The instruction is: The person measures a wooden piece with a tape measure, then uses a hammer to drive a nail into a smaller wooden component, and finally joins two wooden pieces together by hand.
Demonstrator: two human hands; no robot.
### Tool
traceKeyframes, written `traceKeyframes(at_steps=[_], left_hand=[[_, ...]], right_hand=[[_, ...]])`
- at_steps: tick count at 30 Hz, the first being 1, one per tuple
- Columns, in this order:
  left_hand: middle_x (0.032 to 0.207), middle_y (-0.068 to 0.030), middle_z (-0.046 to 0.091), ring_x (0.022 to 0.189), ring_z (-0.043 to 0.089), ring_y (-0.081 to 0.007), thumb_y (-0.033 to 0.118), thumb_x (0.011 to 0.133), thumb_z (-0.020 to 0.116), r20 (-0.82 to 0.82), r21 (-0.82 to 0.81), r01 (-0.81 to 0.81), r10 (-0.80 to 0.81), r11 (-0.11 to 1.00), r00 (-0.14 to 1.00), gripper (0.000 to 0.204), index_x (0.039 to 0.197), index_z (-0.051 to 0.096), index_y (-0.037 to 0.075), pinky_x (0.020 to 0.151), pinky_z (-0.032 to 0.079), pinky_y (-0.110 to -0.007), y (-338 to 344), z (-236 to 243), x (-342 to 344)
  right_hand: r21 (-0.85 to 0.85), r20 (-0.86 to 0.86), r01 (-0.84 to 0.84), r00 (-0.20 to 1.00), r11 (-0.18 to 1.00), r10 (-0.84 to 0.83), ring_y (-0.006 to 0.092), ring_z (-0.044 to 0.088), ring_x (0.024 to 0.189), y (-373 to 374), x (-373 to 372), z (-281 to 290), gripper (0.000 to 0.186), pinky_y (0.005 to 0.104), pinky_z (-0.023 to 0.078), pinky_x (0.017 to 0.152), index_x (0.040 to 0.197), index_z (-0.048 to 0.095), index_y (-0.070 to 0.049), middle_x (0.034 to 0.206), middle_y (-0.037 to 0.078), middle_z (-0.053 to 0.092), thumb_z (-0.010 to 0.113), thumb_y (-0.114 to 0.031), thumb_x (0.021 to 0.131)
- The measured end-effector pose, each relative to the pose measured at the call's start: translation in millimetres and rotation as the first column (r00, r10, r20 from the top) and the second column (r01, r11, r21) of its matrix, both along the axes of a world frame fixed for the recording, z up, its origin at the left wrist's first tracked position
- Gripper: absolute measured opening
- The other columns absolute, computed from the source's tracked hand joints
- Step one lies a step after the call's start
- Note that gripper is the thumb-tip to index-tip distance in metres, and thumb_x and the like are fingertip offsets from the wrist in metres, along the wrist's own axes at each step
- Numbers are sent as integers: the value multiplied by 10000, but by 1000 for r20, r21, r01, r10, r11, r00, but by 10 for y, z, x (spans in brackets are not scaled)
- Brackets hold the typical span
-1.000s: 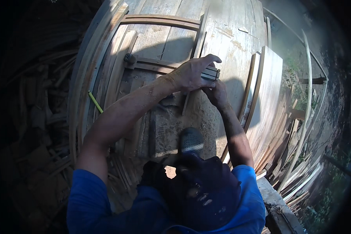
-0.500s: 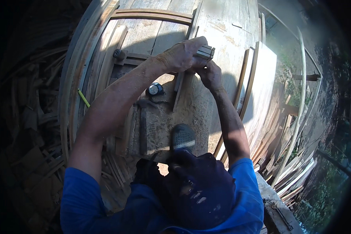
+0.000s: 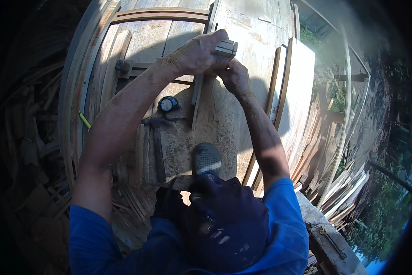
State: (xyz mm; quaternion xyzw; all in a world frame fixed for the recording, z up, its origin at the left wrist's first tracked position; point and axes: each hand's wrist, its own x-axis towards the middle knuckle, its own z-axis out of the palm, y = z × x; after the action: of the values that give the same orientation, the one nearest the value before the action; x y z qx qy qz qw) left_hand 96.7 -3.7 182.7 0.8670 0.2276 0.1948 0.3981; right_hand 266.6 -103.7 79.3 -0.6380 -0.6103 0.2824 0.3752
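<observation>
My left hand is closed around a short wooden piece with grooved edges, whose end sticks out to the right of my fingers. Close below it, my right hand has its fingers curled in against the same piece; their tips are partly hidden. Both hands are over a long upright wooden strip of a frame, which joins a far crosspiece and a nearer, grooved crosspiece. Nearer to me lie a hammer and a small round dark object with a pale face.
Long planks run along the left side, with a yellow-green stick beside them. Two thin strips lie to the right. My shoe rests on the sawdust-covered board. Scrap wood is heaped at the right.
The whole view has shifted, so the hands, frame and hammer appear farther left. Both hands keep nearly the same grip on the wooden piece.
</observation>
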Motion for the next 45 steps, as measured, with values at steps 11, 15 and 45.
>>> traceKeyframes(at_steps=[11,15,45], left_hand=[[1027,-157,660,977,671,-353,111,895,667,-61,17,-17,18,1000,998,364,1197,470,65,852,527,-431,105,10,46],[1027,-155,656,976,670,-315,70,894,664,-28,23,-20,20,1000,999,352,1195,486,37,855,529,-430,144,-5,53],[1116,-274,580,1106,582,-470,46,772,648,-154,142,14,8,990,988,550,1266,406,46,963,484,-511,821,84,394]], right_hand=[[-61,10,3,1000,998,-3,329,683,943,98,23,52,303,408,550,808,1104,651,-112,1002,141,679,656,-50,808],[-74,6,38,999,996,-38,353,678,954,152,8,81,299,436,546,817,1105,645,-102,995,157,672,659,-60,809],[255,10,-14,1000,967,12,351,658,798,856,395,-286,356,416,545,709,1077,595,-54,921,170,619,662,23,736]])
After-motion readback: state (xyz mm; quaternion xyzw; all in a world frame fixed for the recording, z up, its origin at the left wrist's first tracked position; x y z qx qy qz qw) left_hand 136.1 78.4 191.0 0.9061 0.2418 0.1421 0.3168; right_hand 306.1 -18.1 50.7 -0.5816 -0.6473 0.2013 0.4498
